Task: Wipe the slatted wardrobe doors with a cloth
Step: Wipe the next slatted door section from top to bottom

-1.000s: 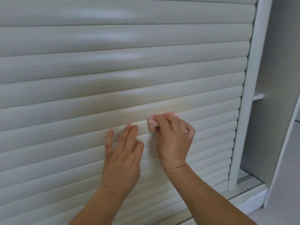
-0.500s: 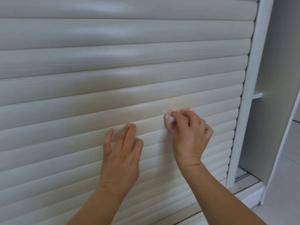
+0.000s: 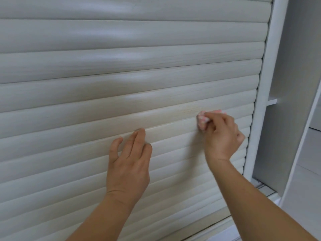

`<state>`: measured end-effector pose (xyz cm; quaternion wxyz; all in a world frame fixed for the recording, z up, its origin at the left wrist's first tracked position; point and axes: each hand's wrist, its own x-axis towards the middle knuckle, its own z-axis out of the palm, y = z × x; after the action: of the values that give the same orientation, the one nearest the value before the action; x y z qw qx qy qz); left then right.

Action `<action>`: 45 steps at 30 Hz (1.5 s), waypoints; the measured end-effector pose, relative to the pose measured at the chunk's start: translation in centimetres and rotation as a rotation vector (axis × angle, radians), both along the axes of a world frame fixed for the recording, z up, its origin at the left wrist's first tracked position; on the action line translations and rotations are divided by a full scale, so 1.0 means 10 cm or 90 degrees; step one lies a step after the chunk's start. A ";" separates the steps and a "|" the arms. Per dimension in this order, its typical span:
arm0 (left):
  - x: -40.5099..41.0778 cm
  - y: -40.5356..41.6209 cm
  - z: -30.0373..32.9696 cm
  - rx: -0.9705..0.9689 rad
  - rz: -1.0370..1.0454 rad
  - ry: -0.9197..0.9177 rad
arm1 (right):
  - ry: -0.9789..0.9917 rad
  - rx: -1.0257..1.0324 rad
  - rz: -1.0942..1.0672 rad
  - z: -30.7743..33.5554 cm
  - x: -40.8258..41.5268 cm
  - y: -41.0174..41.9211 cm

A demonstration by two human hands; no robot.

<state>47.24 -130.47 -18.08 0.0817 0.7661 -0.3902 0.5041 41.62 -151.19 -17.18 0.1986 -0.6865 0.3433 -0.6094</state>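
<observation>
Wiping is under way: a small pink cloth [image 3: 202,121] is pinched in the curled fingers of the right hand [image 3: 223,136] and pressed on a slat of the door [image 3: 121,80], near its right frame [image 3: 260,105]. The left hand [image 3: 129,160] is laid flat on the slats, fingers straight. Next, the yellowish smear [image 3: 188,111] just left of the cloth probably needs firm strokes along the slat. Most of the cloth is hidden by the fingers; the door's left part is cut off.

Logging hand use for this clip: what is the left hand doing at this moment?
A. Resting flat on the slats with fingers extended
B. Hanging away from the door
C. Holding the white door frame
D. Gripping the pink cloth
A: the left hand lies on the slatted door, fingers straight; the right hand holds the pink cloth.
</observation>
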 end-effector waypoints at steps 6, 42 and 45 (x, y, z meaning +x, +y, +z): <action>-0.04 -0.05 -0.01 0.016 0.016 0.024 | -0.110 0.095 -0.006 0.06 0.11 0.06; -0.06 -0.04 0.03 0.045 0.034 0.037 | 0.078 -0.214 -0.017 0.16 0.25 0.52; -0.04 -0.02 0.01 0.045 0.031 0.013 | 0.086 -0.388 -0.018 0.11 0.26 0.58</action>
<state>46.89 -130.66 -18.00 0.0462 0.7829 -0.3880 0.4842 44.25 -145.43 -16.08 -0.0483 -0.7484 0.1669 -0.6401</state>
